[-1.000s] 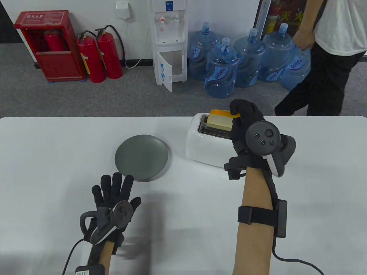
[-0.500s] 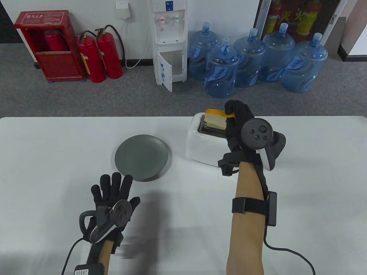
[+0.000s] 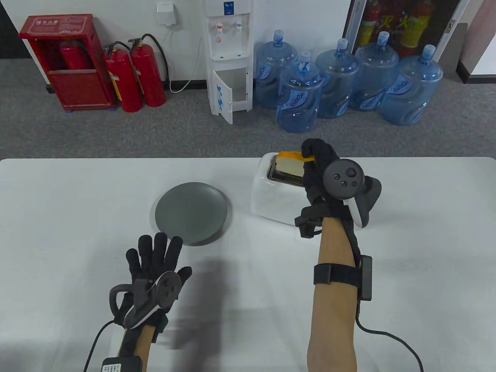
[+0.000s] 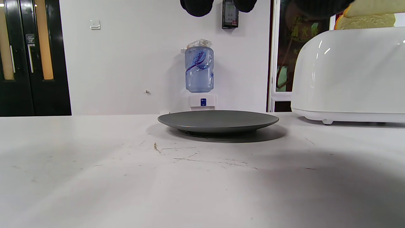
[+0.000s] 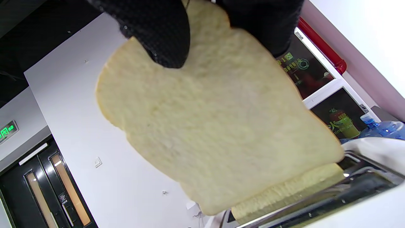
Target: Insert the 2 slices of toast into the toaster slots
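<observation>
The white toaster [image 3: 271,193] stands on the table right of the middle. My right hand [image 3: 310,153] pinches a slice of toast [image 3: 290,162] upright by its orange-crusted top edge, over the toaster's top. In the right wrist view the held slice [image 5: 218,126] hangs from my thumb and fingers [image 5: 158,31]. Just beyond it, a second slice [image 5: 284,193] sits in a toaster slot [image 5: 364,180]. My left hand [image 3: 155,252] lies flat with straight fingers on the table and holds nothing.
An empty grey plate [image 3: 191,212] lies left of the toaster, just beyond my left fingertips; the left wrist view shows the plate [image 4: 218,120] and toaster [image 4: 348,76] ahead. Water bottles [image 3: 298,97] and fire extinguishers [image 3: 133,77] stand on the floor behind the table.
My right hand has carried the slice a little to the left over the toaster. The person at the back right has walked out of view. The left hand has barely shifted.
</observation>
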`<state>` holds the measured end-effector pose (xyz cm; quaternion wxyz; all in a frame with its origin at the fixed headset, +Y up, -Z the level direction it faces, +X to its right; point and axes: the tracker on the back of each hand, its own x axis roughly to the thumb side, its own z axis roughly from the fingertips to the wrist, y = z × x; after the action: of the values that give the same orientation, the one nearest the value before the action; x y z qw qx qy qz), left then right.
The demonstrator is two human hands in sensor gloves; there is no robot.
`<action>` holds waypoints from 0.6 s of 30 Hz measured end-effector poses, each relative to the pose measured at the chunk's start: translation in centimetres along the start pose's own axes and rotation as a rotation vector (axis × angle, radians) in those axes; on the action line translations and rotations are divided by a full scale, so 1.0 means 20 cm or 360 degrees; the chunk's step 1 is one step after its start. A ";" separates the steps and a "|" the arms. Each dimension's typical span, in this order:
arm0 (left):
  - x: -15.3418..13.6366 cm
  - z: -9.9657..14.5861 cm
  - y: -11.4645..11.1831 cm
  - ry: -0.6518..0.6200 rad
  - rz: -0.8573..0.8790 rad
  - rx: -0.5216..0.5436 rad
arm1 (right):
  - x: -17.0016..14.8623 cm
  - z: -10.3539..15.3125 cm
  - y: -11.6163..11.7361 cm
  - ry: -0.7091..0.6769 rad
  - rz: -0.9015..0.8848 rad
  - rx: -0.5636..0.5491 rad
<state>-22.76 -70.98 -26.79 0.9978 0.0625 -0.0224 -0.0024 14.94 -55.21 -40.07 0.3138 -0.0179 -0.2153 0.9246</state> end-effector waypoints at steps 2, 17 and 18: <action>0.00 0.00 0.00 0.0001 0.0002 0.0000 | -0.01 -0.01 0.01 0.0008 0.0001 0.0006; 0.00 -0.01 -0.01 -0.0004 -0.0039 -0.0008 | -0.08 -0.04 0.09 0.0049 0.0010 0.0082; 0.00 -0.01 -0.01 -0.0002 -0.0040 -0.0010 | -0.09 -0.04 0.10 0.0050 0.0008 0.0082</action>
<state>-22.75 -71.11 -26.92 0.9979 0.0597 -0.0222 -0.0150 15.35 -57.26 -41.85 0.3153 -0.0248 -0.1865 0.9302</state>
